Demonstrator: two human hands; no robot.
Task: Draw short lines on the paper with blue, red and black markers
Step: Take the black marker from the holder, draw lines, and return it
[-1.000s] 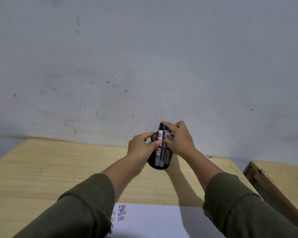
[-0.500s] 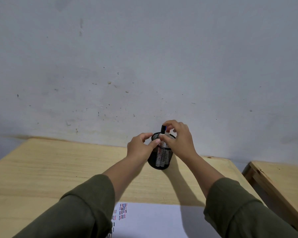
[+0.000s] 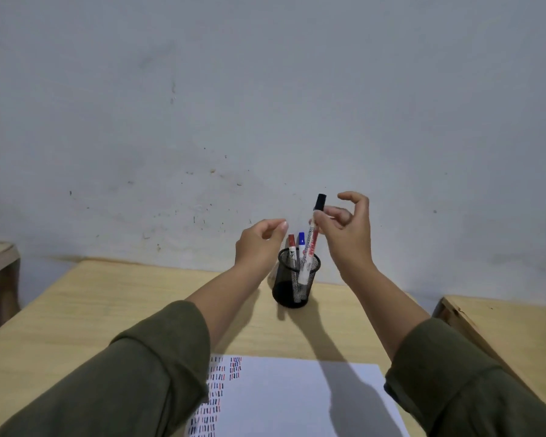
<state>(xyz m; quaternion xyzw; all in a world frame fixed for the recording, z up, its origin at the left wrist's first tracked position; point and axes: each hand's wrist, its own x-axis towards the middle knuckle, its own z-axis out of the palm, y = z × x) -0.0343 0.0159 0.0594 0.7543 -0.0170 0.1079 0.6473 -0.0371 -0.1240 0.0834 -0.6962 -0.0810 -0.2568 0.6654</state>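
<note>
Right hand [image 3: 344, 238] pinches black marker [image 3: 312, 244] just under cap, barrel half out of mesh holder [image 3: 297, 280] at far desk [image 3: 92, 310] edge. Left hand [image 3: 259, 247] loose, holding nothing. Marker likely light, stiff, smooth; mid-barrel grip suits drawing. Half second earlier: marker seated deep, left hand steadying holder rim; now lifted clear.

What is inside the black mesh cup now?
The mesh cup holds a red-capped marker and a blue-capped marker. The black-capped marker, pinched by the right hand, is mostly lifted out. The cup's bottom is hidden.
</note>
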